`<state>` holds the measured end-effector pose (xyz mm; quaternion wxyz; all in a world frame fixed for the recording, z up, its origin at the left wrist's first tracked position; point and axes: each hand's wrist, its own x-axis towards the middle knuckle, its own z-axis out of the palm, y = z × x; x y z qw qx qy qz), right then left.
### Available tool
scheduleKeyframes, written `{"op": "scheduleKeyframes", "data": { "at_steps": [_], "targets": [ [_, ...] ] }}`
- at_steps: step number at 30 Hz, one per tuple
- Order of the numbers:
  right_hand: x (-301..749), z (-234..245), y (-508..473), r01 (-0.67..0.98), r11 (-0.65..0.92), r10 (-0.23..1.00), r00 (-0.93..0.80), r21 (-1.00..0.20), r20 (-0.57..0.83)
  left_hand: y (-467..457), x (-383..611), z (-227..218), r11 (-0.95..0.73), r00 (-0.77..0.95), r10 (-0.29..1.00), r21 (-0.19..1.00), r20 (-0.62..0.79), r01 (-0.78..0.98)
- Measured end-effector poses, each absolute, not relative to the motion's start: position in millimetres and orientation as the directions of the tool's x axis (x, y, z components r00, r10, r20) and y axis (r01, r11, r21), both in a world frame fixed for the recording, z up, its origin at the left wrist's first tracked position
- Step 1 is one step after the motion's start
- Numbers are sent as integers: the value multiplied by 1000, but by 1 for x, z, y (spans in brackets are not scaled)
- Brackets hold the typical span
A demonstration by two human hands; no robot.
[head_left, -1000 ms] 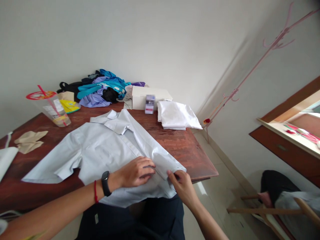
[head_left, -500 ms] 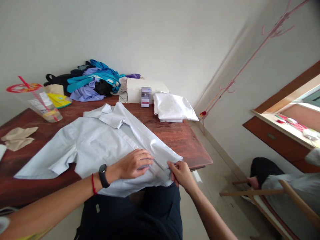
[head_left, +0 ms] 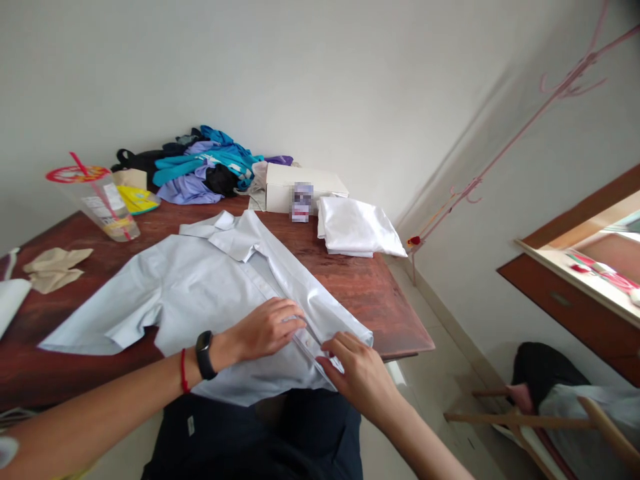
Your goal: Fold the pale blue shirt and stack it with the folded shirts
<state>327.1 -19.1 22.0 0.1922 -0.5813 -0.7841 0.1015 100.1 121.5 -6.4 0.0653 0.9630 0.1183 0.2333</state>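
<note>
Reddish-brown surface (head_left: 395, 313) on the head cam, pale shirt (head_left: 210, 280) spread around 8 o'clock. Left hand (head_left: 269, 329) at 7 o'clock curls loosely over it, right hand (head_left: 361, 373) touches it at 5; honestly can't tell if either's gripping.

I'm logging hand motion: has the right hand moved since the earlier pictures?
Yes, the right hand has moved slightly left, away from the right corner of the table.

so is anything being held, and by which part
Right hand seems to pinch the button-up shirt by its lower front; left hand rests on it.
</note>
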Motion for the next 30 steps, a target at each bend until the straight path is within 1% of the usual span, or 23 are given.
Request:
{"op": "scheduleKeyframes", "data": {
  "at_steps": [2, 4, 7, 9, 11, 14, 19, 22, 23, 25, 27, 28, 30],
  "targets": [
    [326, 21, -5, 908, 284, 959, -270, -307, 90, 137, 91, 4, -923, 837, 381, 109, 393, 369],
    [326, 17, 4, 933, 241, 968, -250, -269, 0, 161, 76, 13, -828, 758, 531, 42, 380, 559],
    [327, 12, 8, 932, 223, 966, -250, -285, -63, 205, 52, 14, -647, 597, 690, -21, 410, 762],
    [327, 9, 8, 924, 236, 961, -267, -300, -68, 231, 40, 8, -553, 509, 747, -25, 427, 833],
    [328, 7, 7, 917, 242, 959, -275, -316, -64, 250, 35, 2, -541, 492, 755, -12, 434, 841],
    [328, 6, 8, 911, 234, 960, -272, -339, -69, 267, 34, 3, -612, 553, 698, -23, 455, 791],
    [330, 5, 10, 900, 204, 964, -253, -384, -80, 282, 13, 26, -688, 648, 581, -129, 492, 714],
    [335, 0, 12, 881, 169, 971, -225, -442, -77, 280, -10, 26, -745, 718, 543, -143, 435, 651],
    [337, -1, 12, 872, 169, 970, -229, -460, -78, 277, -18, 23, -770, 742, 542, -121, 394, 626],
    [339, -5, 13, 856, 171, 969, -237, -488, -76, 269, -31, 14, -810, 776, 552, -26, 304, 586],
    [340, -9, 13, 848, 169, 971, -231, -503, -64, 264, -40, 7, -810, 769, 584, 122, 258, 574],
    [340, -11, 13, 847, 166, 974, -222, -506, -52, 264, -42, 6, -785, 740, 619, 209, 263, 583],
    [340, -15, 13, 845, 168, 977, -211, -508, -28, 274, -44, 8, -674, 612, 736, 393, 288, 625]
  ]
}}
